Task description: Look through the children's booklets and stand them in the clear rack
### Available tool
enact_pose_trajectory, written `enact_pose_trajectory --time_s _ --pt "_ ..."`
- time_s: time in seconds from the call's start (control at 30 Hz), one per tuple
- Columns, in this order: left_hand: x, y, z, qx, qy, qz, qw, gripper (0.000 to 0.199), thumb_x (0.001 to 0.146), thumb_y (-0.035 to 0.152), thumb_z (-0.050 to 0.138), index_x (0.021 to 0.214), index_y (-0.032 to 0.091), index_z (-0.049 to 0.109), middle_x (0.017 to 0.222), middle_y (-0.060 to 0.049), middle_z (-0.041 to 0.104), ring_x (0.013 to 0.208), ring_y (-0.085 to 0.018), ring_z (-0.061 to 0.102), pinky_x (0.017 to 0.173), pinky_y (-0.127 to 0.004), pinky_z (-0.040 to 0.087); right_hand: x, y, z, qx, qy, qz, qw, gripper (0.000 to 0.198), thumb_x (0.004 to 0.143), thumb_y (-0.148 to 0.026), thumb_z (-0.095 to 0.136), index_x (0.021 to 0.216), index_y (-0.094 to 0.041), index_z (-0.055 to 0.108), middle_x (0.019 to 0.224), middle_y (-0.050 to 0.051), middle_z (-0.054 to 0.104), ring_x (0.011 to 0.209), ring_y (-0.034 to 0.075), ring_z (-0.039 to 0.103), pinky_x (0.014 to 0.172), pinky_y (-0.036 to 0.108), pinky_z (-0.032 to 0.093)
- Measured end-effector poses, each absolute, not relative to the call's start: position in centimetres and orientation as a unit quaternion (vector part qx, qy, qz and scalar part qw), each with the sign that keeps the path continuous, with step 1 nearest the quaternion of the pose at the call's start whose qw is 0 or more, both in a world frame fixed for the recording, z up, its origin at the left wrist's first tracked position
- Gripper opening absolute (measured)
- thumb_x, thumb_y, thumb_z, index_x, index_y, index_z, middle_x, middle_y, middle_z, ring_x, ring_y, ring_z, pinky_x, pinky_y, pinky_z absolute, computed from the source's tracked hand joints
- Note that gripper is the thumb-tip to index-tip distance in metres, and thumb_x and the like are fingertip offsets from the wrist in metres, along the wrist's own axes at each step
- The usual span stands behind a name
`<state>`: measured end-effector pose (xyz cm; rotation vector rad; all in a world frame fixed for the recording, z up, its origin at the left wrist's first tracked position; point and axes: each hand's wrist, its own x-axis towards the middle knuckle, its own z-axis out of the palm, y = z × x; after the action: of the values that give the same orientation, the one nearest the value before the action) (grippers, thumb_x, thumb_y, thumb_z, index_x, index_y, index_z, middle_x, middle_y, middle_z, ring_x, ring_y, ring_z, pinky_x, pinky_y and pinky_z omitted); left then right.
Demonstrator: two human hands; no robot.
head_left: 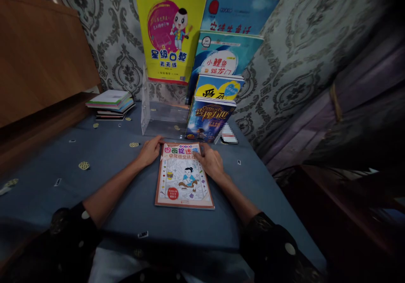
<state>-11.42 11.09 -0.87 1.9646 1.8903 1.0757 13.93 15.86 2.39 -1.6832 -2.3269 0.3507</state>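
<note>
A thin picture book (186,177) with a brown-edged cover and a drawing of a seated figure lies on the grey-blue tablecloth in front of me. At its upper left corner, my left hand (150,151) grips the edge, fingers closed together. My right hand (211,160) holds the upper right corner, thumb over the cover; its other fingers are partly hidden. Just beyond the book's top edge is a clear tiered stand (144,105). A yellow workbook (174,29) stands high on its left, and a dark blue book (210,120) occupies its front right tier.
Behind the dark blue book are a yellow-and-blue book (220,86), a teal book (228,53) and a blue book (240,14). A pile of books (112,103) sits at the back left beside a wooden cabinet (44,50). Patterned wallpaper (123,63) rises behind; a curtain (316,97) hangs right.
</note>
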Motion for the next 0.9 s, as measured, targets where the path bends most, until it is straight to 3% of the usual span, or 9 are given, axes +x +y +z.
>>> enact_pose_trajectory --time_s 0.23,0.37,0.53,0.67,0.9 --pt "-11.6 11.2 -1.1 0.664 0.635 0.379 0.11 0.045 0.087 0.007 0.038 0.124 0.02 0.059 0.111 -0.004 0.076 0.108 -0.021 0.069 0.101 -0.038 0.051 13.2 14.4 3.2 -0.555 -0.825 0.021 0.102 0.031 0.097 -0.034 0.054 0.123 -0.018 0.059 0.117 0.015 0.068 0.107 0.03 0.065 0.079 0.035 0.051" --pt "-11.6 11.4 -1.6 0.659 0.634 0.391 0.104 0.048 0.085 0.004 0.038 0.126 0.02 0.057 0.112 -0.004 0.076 0.111 -0.021 0.068 0.103 -0.04 0.05 11.2 14.0 2.9 -0.389 -0.91 0.021 0.143 0.026 0.097 -0.024 0.053 0.12 -0.017 0.063 0.12 0.014 0.066 0.116 0.027 0.059 0.097 0.039 0.049" --pt "-11.7 11.5 -2.0 0.662 0.623 0.402 0.106 0.052 0.084 0.003 0.036 0.132 0.017 0.052 0.114 -0.007 0.075 0.113 -0.02 0.067 0.105 -0.04 0.049 7.2 13.9 1.2 -0.206 -0.966 0.068 0.142 0.039 0.1 -0.02 0.045 0.135 -0.008 0.055 0.143 0.019 0.056 0.137 0.026 0.048 0.117 0.042 0.036" --pt "-11.8 11.5 -2.1 0.661 0.617 0.41 0.12 0.054 0.084 0.004 0.036 0.135 0.017 0.049 0.115 -0.007 0.074 0.112 -0.019 0.067 0.105 -0.039 0.049 5.2 14.3 0.0 -0.198 -0.968 0.081 0.134 0.044 0.102 -0.024 0.04 0.14 -0.004 0.051 0.147 0.023 0.051 0.143 0.027 0.042 0.121 0.046 0.03" --pt "-11.9 11.5 -2.3 0.659 0.626 0.4 0.119 0.053 0.086 0.006 0.036 0.137 0.014 0.046 0.118 -0.012 0.072 0.113 -0.021 0.066 0.105 -0.043 0.049 4.9 15.4 -0.4 -0.207 -0.962 0.103 0.148 0.046 0.1 -0.029 0.045 0.14 -0.008 0.053 0.148 0.02 0.052 0.141 0.028 0.045 0.121 0.048 0.031"
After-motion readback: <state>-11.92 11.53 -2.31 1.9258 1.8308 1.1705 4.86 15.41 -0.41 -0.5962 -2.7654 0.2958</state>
